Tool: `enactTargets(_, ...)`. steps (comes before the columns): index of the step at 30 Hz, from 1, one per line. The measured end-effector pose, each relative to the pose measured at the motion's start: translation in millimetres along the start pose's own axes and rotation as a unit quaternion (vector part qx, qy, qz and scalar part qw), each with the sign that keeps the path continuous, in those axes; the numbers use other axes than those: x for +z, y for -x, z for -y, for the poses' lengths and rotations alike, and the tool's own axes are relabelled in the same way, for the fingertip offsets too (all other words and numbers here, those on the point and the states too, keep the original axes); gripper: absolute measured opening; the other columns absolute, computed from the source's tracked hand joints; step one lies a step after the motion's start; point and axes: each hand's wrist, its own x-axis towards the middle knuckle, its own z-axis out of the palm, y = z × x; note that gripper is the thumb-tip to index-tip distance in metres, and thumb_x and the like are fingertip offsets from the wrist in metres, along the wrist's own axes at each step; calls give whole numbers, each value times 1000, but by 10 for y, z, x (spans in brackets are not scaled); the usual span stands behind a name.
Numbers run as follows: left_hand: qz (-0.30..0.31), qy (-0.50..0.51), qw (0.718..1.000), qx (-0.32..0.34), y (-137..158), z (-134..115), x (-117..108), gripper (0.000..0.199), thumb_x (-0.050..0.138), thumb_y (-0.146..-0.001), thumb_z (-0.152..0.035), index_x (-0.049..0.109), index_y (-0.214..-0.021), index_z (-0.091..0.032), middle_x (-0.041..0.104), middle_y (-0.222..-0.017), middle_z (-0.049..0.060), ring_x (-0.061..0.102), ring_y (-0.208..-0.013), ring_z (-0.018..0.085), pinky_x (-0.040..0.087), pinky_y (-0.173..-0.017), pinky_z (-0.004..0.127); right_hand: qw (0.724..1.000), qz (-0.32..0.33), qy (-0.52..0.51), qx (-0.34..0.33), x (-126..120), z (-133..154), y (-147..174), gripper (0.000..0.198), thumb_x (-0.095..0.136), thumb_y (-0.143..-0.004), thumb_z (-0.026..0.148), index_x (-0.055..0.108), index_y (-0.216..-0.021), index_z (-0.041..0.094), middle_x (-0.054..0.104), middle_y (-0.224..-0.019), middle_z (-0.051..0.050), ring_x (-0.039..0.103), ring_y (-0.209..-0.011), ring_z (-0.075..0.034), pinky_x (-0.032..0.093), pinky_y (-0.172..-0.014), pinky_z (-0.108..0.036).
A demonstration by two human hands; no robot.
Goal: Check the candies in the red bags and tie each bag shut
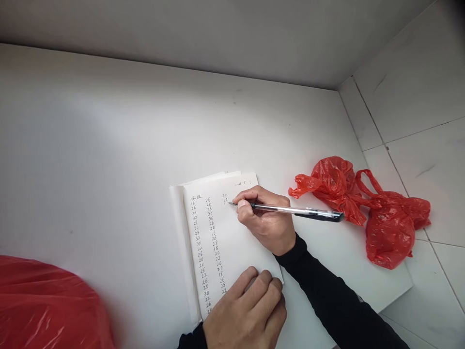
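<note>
My right hand (269, 220) is closed in a writing grip around a clear pen (296, 210) with a black cap on its rear end. The pen tip touches the page of an open notebook (241, 235), beside the last short stroke of the third column. Handwritten two-digit numbers run down the page in columns, with a heading above the first. Below, my left hand (247, 310) rests on the lower part of the page. Its fingers are bent and slightly apart, the fingertips partly hidden, and no object shows in it. It covers the bottom of the number columns.
Two knotted red plastic bags (334, 182) (392, 232) lie to the right, near the edge of the white table (109, 145). A larger red bag (47, 305) fills the lower left corner. A wall stands behind; pale tiles are at the right.
</note>
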Motion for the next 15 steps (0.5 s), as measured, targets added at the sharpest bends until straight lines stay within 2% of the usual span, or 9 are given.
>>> enactTargets(15, 7, -1, 1000, -3, -1, -9, -27, 21, 54, -96, -6, 73, -88, -9, 71, -99, 6, 63, -96, 19, 48, -93, 36, 1000, 12, 4, -14, 14, 2, -20, 15, 60, -81, 12, 71, -79, 22, 65, -68, 6, 54, -54, -11, 46, -53, -24)
